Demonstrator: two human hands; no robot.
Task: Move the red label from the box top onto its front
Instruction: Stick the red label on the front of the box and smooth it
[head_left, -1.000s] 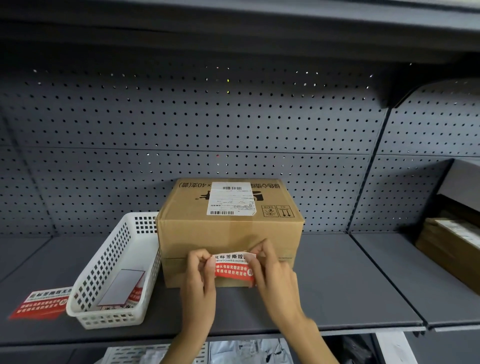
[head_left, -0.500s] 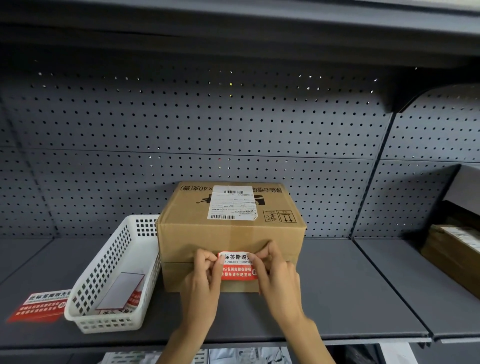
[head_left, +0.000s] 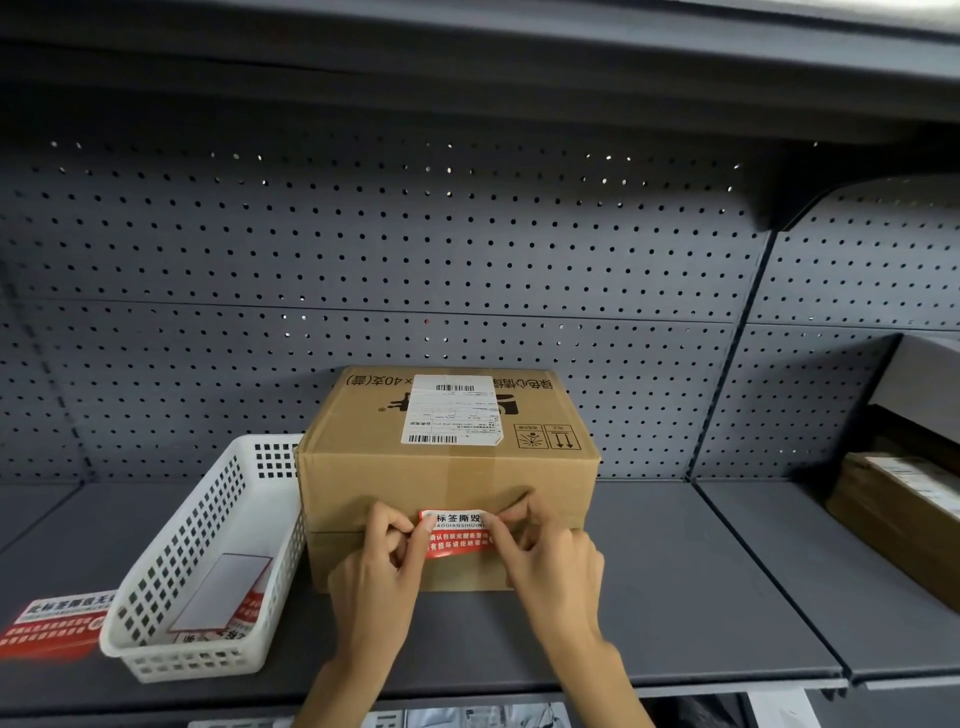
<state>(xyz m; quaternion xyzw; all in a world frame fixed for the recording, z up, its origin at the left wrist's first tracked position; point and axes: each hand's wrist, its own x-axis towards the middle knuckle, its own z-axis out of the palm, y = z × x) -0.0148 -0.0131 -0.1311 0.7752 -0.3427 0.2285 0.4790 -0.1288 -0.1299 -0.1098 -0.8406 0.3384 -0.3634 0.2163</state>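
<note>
The label (head_left: 457, 532) lies against the front of the box (head_left: 447, 483), low on that face and across the seam where the flaps meet, its printed side out and its long edge nearly level. It is off the box top, where only the white shipping slip (head_left: 451, 410) is left.

The left hand (head_left: 382, 564) pinches the label's left end between thumb and forefinger, closed on it. The right hand (head_left: 545, 545) does the same at the other end, fingertips bent down onto the upper right corner. With a pinch at each end the label stays taut and straight between them, which seems to be the point: a slack sticker would wrinkle or land crooked. Its lower edge curls slightly, so it looks not fully pressed down yet. Whether the middle has stuck I cannot tell.

The likely next step is to smooth it flat from the middle out toward each pinch, then let go.

Left of the left hand stands a white basket (head_left: 156, 660), touching the box side, with a blank backing sheet and more red labels in it. Farther left, another red label (head_left: 52, 626) lies on the shelf (head_left: 701, 597). Well to the right of the right hand sits another carton (head_left: 898, 501).
</note>
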